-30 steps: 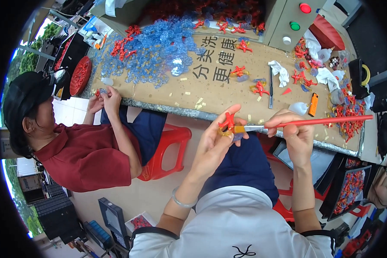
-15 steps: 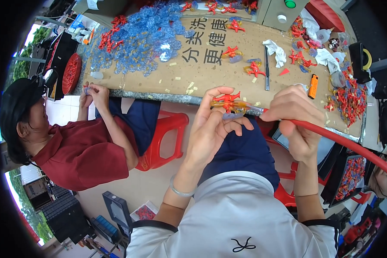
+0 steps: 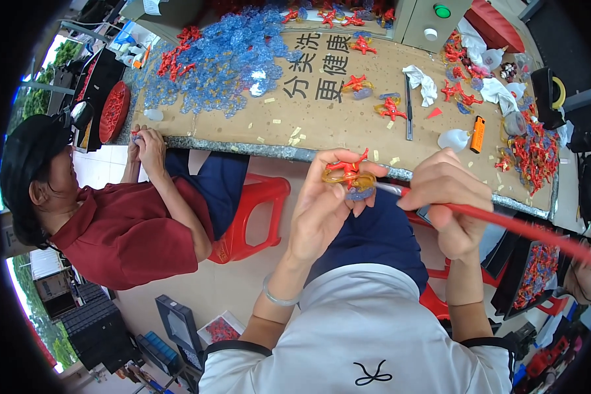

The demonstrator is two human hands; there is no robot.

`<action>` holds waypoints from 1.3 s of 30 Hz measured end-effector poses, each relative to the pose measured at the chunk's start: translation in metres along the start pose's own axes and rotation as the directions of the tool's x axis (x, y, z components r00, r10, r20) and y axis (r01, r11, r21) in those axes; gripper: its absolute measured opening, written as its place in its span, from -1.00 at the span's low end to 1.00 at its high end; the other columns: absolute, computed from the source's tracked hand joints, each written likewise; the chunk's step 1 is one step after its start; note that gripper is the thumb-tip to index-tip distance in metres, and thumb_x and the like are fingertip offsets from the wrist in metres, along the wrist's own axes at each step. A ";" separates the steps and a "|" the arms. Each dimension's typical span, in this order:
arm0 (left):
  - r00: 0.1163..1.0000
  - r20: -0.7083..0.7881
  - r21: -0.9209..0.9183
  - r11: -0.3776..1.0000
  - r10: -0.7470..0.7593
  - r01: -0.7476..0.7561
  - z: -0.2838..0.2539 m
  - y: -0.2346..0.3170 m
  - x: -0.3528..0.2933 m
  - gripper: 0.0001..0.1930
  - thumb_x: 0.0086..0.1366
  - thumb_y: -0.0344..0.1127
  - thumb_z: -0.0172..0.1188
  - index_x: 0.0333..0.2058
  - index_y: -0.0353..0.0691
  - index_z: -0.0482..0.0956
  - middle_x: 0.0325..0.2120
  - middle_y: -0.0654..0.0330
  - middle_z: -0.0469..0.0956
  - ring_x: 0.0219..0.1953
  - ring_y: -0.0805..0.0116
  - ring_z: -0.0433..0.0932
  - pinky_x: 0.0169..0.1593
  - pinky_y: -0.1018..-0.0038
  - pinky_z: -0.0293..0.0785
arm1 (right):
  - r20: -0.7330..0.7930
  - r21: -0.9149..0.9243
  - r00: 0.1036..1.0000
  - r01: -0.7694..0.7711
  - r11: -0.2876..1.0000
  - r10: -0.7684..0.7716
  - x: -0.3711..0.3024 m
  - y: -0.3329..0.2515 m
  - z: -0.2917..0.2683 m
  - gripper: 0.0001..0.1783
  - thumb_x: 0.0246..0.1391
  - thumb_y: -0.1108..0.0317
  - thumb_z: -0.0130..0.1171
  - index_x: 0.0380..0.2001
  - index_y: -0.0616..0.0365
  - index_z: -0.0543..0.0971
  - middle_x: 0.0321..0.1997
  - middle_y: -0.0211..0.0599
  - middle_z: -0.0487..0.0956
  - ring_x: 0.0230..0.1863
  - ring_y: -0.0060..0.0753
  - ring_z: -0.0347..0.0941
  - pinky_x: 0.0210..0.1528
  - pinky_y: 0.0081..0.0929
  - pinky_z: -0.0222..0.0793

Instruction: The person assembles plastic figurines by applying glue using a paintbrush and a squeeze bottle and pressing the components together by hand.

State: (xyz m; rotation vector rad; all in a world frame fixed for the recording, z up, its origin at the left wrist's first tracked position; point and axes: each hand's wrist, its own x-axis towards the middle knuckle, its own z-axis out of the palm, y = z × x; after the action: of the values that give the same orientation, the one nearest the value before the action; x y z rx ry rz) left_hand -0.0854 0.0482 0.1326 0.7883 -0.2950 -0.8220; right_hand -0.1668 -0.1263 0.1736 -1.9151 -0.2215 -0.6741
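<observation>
At the table [image 3: 243, 148], we found the left hand [image 3: 318, 213] pinching a red, yellow and blue toy [image 3: 351, 172] above the lap [image 3: 368, 236]. To its right, the right hand [image 3: 450, 203] gripped a red-handled brush [image 3: 515, 225], its tip beside the toy; contact we could not confirm. We judged a steady hold and light pressure best.

a workshop: cardboard-topped bench [image 3: 328, 121], blue plastic pieces [image 3: 220, 72] (heaped thickly), plain red stool [image 3: 245, 220].
</observation>
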 end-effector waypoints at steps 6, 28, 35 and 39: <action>0.999 0.034 0.067 0.998 0.020 -0.022 -0.004 -0.008 -0.008 -0.70 0.27 -0.47 -0.05 -0.03 -0.19 0.17 0.00 -0.13 0.43 -0.27 0.46 0.42 -0.23 0.57 0.37 | -0.022 0.023 0.999 -0.038 0.999 0.038 0.000 -0.006 0.006 -0.53 0.06 -0.04 0.09 -0.56 0.20 0.59 -0.55 -0.32 0.54 -0.48 -0.28 0.44 -0.33 -0.41 0.24; 0.981 -0.025 0.474 0.866 0.193 -0.158 -0.008 -0.011 -0.004 -0.53 0.17 -0.66 -0.13 0.07 -0.23 0.16 -0.09 -0.05 0.53 -0.13 0.42 0.51 -0.12 0.49 0.43 | 0.148 -0.051 0.987 -0.049 0.998 0.056 0.011 -0.002 0.010 -0.62 0.05 0.05 0.12 -0.57 0.18 0.54 -0.54 -0.33 0.53 -0.48 -0.31 0.41 -0.32 -0.44 0.22; 0.957 -0.077 0.855 0.513 0.281 -0.082 -0.003 -0.013 -0.002 -0.41 0.09 -0.61 -0.01 0.15 -0.25 0.17 -0.34 -0.04 0.60 -0.34 0.12 0.61 -0.27 0.37 0.49 | 0.150 -0.166 0.987 -0.031 0.986 0.056 0.013 -0.002 0.010 -0.75 0.00 0.19 0.17 -0.55 0.16 0.55 -0.54 -0.34 0.53 -0.49 -0.29 0.41 -0.34 -0.44 0.20; 0.943 -0.062 0.893 0.441 0.327 -0.094 -0.009 -0.014 -0.002 -0.40 0.09 -0.62 0.00 0.16 -0.25 0.14 -0.34 -0.05 0.59 -0.31 0.06 0.61 -0.27 0.38 0.48 | 0.141 -0.210 0.988 -0.032 0.977 0.062 0.012 -0.001 0.009 -0.77 -0.04 0.21 0.19 -0.55 0.17 0.54 -0.54 -0.37 0.53 -0.50 -0.30 0.40 -0.36 -0.43 0.20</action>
State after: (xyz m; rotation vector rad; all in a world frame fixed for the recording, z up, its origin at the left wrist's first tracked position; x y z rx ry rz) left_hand -0.0893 0.0488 0.1162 1.7972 -0.6293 -0.2542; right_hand -0.1538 -0.1193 0.1784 -2.1665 -0.2042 -0.5412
